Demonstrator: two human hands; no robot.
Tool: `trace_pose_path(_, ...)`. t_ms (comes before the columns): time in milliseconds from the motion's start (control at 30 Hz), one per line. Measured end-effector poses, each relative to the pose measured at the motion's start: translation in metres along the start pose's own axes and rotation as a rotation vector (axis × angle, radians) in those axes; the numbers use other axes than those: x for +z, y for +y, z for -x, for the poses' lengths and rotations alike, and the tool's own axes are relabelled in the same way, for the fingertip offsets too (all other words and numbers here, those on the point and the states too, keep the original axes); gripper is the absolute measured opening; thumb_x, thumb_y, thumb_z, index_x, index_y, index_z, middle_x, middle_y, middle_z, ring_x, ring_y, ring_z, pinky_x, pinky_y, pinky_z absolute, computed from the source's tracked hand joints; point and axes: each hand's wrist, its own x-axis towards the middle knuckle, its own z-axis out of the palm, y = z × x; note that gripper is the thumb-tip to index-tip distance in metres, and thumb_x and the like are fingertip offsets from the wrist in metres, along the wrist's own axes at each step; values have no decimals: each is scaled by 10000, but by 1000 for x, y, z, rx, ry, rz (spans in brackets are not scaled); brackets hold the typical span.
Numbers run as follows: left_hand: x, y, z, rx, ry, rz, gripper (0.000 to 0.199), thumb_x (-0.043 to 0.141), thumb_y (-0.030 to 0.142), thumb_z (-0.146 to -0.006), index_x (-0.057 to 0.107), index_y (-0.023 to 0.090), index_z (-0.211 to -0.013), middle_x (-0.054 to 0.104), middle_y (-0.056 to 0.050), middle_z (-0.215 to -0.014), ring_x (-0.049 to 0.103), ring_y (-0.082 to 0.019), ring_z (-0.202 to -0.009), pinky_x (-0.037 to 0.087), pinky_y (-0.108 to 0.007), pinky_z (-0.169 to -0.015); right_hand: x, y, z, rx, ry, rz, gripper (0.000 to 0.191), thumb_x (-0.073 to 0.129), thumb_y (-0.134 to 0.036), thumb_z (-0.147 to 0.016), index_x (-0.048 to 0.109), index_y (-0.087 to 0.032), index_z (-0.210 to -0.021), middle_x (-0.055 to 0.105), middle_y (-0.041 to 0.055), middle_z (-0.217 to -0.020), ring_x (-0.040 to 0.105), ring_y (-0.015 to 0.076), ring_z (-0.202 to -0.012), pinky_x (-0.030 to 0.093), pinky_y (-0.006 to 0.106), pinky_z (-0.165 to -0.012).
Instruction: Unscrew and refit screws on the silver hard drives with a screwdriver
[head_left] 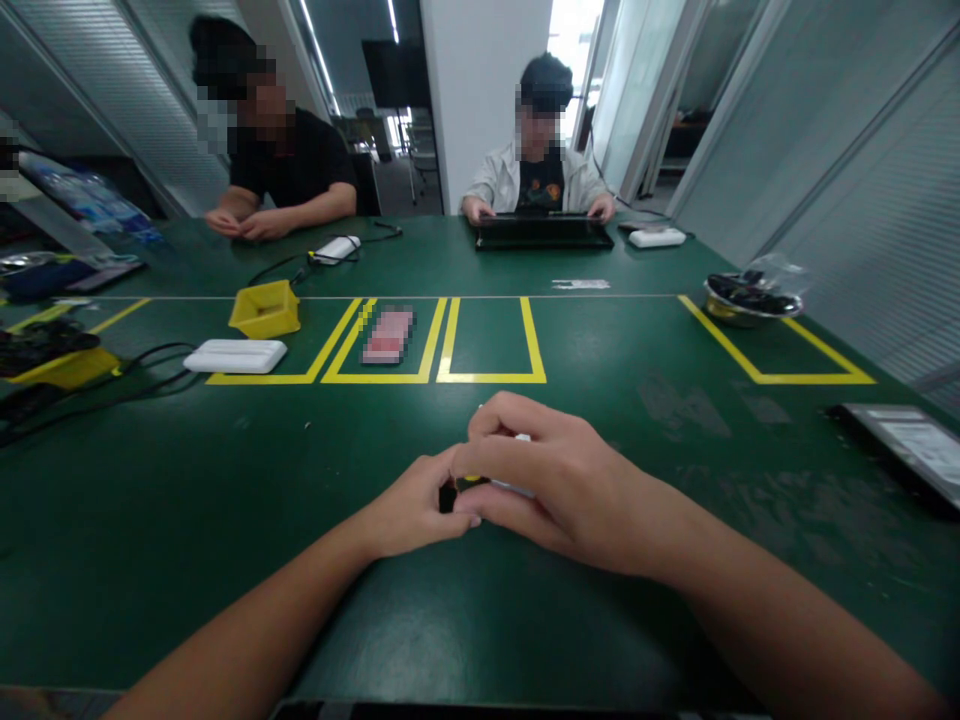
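Note:
Near the middle of the green table [187, 540], my two hands meet with their fingertips together. My left hand [412, 505] is closed, and a small black piece [448, 498] shows between its thumb and fingers. Curled over from the right, my right hand [574, 480] is closed around a small white piece [514, 487]. A speck of yellow shows by the fingertips. The fingers hide most of what I hold, so I cannot tell its kind or whether black and white belong to one thing.
Yellow tape outlines [491, 379] lie beyond my hands. A yellow bin [265, 310] and a white power strip [236, 356] are at left. At right are a metal bowl of dark parts [752, 298] and a black-edged panel [900, 450]. Two people [289, 165] sit across the table.

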Motion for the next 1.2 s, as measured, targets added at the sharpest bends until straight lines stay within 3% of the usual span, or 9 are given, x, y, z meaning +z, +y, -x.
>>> trace_pose_path(233,5,-5,3,-23,27,-73,335,637,301,-820,607,154,-1119,700,-65,-992,649,-252,-963,544,-387,-842,2,1,1,-105,85,-75,226,449,-101,-948,628,-102,-1087,642,131,-1188,577,159,-1145,475,298,-984)
trace_pose_path(300,4,-4,3,-14,22,-72,316,642,278,-807,613,161,-1098,697,-62,-1028,648,-247,-975,542,-379,-851,2,1,0,-110,71,-80,215,463,-106,-947,632,-107,-1080,658,111,-1125,589,158,-1089,485,302,-961)
trace_pose_path(433,1,-2,1,11,6,-25,475,663,243,-777,542,199,-1235,681,-39,-1096,647,-222,-967,540,-361,-861,1,1,-1,-57,46,-25,206,505,-206,-966,673,-108,-1035,627,85,-991,580,150,-927,503,283,-837)
trace_pose_path(633,5,-6,2,-22,-2,-6,427,643,241,-797,542,172,-1206,692,-22,-884,659,-193,-802,550,-338,-769,-1,0,1,-98,95,-58,195,488,-93,-927,663,-63,-1009,640,137,-1123,582,164,-1092,468,275,-952)
trace_pose_path(900,2,-6,2,-13,-11,-45,382,649,285,-798,559,178,-1153,676,-23,-911,645,-194,-831,539,-339,-788,-2,1,0,-23,32,-30,182,514,-255,-968,648,-134,-990,602,77,-973,562,154,-892,486,288,-791)
trace_pose_path(1067,2,-5,1,-23,-10,-36,381,638,258,-802,549,169,-1162,664,-23,-875,630,-177,-773,542,-335,-766,0,1,1,-56,76,-59,162,499,-174,-945,634,-116,-1012,617,104,-1032,567,164,-945,479,303,-841)
trace_pose_path(1200,1,-6,1,-27,-8,-27,329,662,271,-783,566,177,-1083,651,-4,-844,627,-185,-793,536,-355,-807,1,2,1,-24,50,-7,154,528,-220,-945,634,-116,-983,598,78,-931,536,165,-854,464,300,-756)
